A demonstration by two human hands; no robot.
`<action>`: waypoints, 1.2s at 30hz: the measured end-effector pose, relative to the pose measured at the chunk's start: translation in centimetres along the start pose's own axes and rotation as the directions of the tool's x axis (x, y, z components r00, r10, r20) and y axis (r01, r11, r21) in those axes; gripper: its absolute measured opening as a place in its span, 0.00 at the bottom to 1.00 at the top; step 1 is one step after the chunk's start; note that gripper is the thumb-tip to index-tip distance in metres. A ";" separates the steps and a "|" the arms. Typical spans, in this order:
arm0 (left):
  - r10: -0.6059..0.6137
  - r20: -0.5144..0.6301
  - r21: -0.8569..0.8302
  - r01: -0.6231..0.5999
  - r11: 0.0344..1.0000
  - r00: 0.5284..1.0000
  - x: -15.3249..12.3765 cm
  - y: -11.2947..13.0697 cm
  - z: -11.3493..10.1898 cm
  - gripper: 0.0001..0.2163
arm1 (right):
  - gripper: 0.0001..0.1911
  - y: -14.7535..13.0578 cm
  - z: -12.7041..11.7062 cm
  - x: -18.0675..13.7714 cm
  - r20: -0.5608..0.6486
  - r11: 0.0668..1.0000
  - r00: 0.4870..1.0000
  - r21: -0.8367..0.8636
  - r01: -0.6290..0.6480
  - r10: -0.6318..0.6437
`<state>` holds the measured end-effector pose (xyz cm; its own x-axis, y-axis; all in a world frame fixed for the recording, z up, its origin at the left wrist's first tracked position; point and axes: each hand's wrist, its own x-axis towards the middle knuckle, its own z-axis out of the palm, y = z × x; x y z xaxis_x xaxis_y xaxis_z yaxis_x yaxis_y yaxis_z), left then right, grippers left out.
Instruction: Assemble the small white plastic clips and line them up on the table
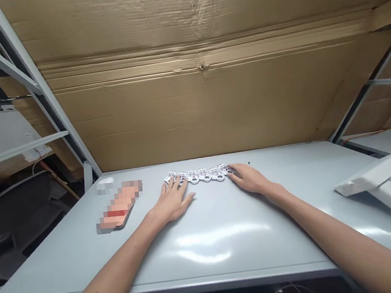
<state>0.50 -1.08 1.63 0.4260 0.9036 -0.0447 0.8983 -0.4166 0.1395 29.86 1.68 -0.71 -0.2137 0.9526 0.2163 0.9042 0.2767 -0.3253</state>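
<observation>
My left hand (173, 205) lies palm down on the table (259, 237), fingers spread, their tips over the two leftmost of the white pieces (204, 175). I am not clenching anything with it; the thumb points right, apart from the row. My right hand (249, 178) is at the row's right end, thumb on the near side and fingers on the far side of the last piece. I touch that piece, but I cannot tell whether I am pinching it or just resting against it.

The pieces, six by my count, sit side by side in a row toward the far edge, between my hands and partly under them. Left of my left hand lies a pink slab (122, 203), blurred over, with a small white item (106, 180) just beyond it. Well to the right are white blocks (380, 179), stacked aslant. Cardboard (195, 114) stands along the far edge.
</observation>
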 end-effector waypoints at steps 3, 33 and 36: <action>0.000 -0.002 -0.013 0.000 1.000 1.000 0.0 -0.1 0.0 0.32 | 0.26 -0.8 -0.1 -0.3 -0.020 1.000 0.999 -0.014 0.024 -0.025; 0.159 -0.006 -0.035 -0.160 0.987 0.987 0.2 0.3 0.5 0.33 | 0.36 -5.5 1.6 -1.7 0.149 0.978 0.974 -0.098 0.184 -0.168; 0.159 -0.014 -0.041 -0.159 0.986 0.987 0.4 0.2 0.8 0.33 | 0.35 -5.6 1.7 -1.9 0.128 0.979 0.980 -0.112 0.170 -0.155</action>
<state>0.95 -0.87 0.87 0.5616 0.8274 -0.0082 0.8139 -0.5506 0.1855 24.58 -1.45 -0.83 -0.3972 0.9063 0.1443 0.8903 0.4187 -0.1790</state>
